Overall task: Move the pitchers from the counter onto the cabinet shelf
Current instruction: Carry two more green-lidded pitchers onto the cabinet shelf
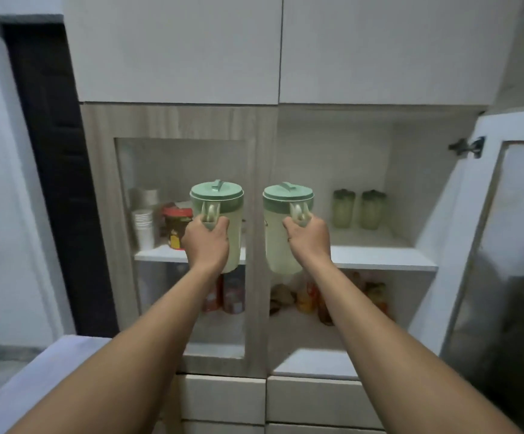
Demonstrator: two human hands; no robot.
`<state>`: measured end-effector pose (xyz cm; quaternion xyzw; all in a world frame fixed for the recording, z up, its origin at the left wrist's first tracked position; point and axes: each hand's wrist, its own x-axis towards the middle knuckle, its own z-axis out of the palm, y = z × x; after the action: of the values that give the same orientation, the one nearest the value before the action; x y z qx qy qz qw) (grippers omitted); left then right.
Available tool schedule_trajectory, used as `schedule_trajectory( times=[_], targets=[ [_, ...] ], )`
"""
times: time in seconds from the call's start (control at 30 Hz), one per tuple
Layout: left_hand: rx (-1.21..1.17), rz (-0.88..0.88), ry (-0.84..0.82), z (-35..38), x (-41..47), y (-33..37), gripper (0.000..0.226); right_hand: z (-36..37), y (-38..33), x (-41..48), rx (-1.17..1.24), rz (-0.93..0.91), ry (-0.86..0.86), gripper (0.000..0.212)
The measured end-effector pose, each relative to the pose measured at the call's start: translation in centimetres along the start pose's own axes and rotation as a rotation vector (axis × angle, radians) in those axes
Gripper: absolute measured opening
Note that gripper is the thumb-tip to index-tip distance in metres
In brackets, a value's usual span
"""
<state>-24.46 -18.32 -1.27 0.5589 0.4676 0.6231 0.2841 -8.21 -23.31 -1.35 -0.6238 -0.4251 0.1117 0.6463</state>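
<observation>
I hold two pale green pitchers with darker green lids in the air before the cabinet. My left hand [205, 242] grips the handle of the left pitcher [234, 214], which hangs in front of the shut glass door. My right hand [309, 241] grips the handle of the right pitcher [274, 220], level with the left edge of the open compartment. Both pitchers are upright and their bases sit just below the white cabinet shelf [382, 256]. The right part of that shelf is bare in front.
Two green tumblers [359, 209] stand at the back of the shelf. Behind the shut glass door [160, 170] are stacked white cups [144, 225] and a red-lidded jar [176, 227]. The right door [504, 245] stands open. Packets and cans fill the lower shelf. A counter edge [51, 371] lies low left.
</observation>
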Motion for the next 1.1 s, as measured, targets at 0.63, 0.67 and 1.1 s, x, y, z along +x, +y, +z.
schedule_trajectory(
  times=[0.63, 0.67, 1.1],
  targets=[
    [-0.143, -0.055, -0.237, 25.9, -1.6, 2.6, 0.014, -14.9, 9.7, 15.2, -0.055, 0.079, 0.176, 0.014],
    [-0.144, -0.063, -0.237, 26.9, -1.1, 2.2, 0.015, -14.8, 10.3, 16.0, -0.055, 0.084, 0.177, 0.013],
    [-0.122, -0.097, -0.280, 38.6, 8.4, -4.2, 0.016, -10.1, 17.3, 28.1, -0.095, 0.123, 0.237, 0.014]
  ],
)
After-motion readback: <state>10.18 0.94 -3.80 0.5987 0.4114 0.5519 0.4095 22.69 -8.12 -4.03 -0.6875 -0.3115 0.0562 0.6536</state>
